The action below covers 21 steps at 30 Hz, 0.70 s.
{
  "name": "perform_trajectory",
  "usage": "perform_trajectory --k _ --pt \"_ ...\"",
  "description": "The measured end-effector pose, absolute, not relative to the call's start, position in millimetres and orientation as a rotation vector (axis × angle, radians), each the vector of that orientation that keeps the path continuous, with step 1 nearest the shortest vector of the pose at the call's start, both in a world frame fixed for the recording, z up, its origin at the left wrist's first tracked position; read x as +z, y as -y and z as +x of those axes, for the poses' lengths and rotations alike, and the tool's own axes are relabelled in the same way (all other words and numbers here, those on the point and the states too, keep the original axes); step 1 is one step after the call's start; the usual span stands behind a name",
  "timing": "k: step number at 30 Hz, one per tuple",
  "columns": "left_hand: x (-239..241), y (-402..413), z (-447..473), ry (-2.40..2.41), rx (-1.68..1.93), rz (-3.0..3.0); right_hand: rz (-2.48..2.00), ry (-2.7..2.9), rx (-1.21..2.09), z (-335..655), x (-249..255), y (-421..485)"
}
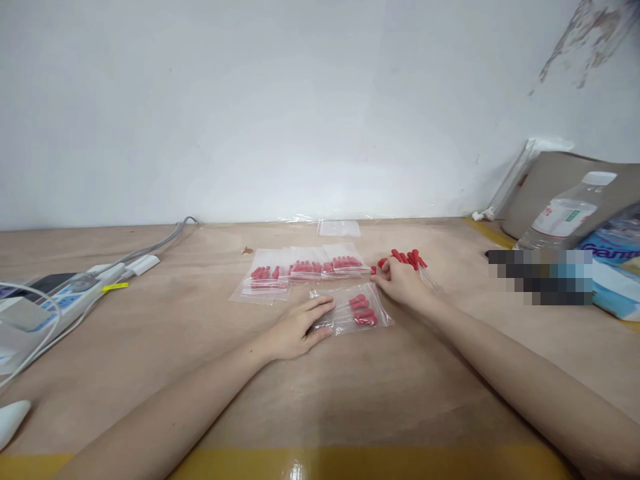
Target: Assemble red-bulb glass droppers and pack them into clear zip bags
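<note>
My left hand (300, 327) lies on the open-end side of a clear plastic zip bag (343, 313), fingers stretched and thumb apart, pressing it on the table. Inside that bag are several droppers with red rubber bulbs (364, 312), their clear stems toward my left hand. To the right, my right hand (400, 283) has its thumb and forefinger closed at a red-bulbed dropper (373, 270); its stem is hidden by the hand. Just behind that hand is a loose pile of red-bulbed droppers (410, 257). Filled bags (265, 277) lie overlapped in a row behind my left hand.
Flat bags (339, 229) lie near the wall. At left are a power strip (55, 310) with cables and a white mouse (13, 423). On the right stand a water bottle (563, 213), a grey case (535, 183) and a blue package (617, 287). Yellow tape (350, 463) edges the table.
</note>
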<state>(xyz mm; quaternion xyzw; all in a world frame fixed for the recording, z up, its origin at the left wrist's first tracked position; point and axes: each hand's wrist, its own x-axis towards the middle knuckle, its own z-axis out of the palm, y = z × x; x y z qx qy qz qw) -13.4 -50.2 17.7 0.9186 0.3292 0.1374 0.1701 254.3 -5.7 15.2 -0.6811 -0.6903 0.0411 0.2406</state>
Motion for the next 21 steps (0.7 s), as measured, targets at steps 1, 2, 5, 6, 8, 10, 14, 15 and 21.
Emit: perform_trajectory --k 1,2,5,6,8,10,14,15,21 --pt "17.7 50.1 -13.5 -0.935 0.388 2.613 -1.883 1.880 0.130 252.2 16.2 3.9" --pt "17.8 50.1 -13.6 -0.937 0.385 2.615 -1.905 1.869 0.161 250.6 17.7 1.7" --pt "18.3 50.0 -13.4 -0.940 0.382 2.621 -1.986 1.830 0.318 248.2 23.4 -7.2" --pt "18.5 50.0 -13.2 -0.939 0.384 2.621 -2.013 1.820 0.362 248.2 24.7 -10.8" --pt "18.5 49.9 -13.0 -0.932 0.393 2.619 -2.046 1.808 0.396 249.4 25.2 -18.0" --pt "18.0 49.7 -12.9 -0.920 0.407 2.616 -2.045 1.797 0.358 251.3 23.2 -23.8" --pt "16.6 49.2 -13.2 -0.916 0.424 2.618 -2.012 1.776 0.329 255.1 20.6 -25.4" --pt "16.6 49.2 -13.3 -0.917 0.423 2.619 -2.000 1.774 0.349 256.3 21.9 -23.1" --pt "19.0 50.0 -12.5 -0.942 0.384 2.627 -1.754 1.701 0.346 274.1 33.9 2.1"
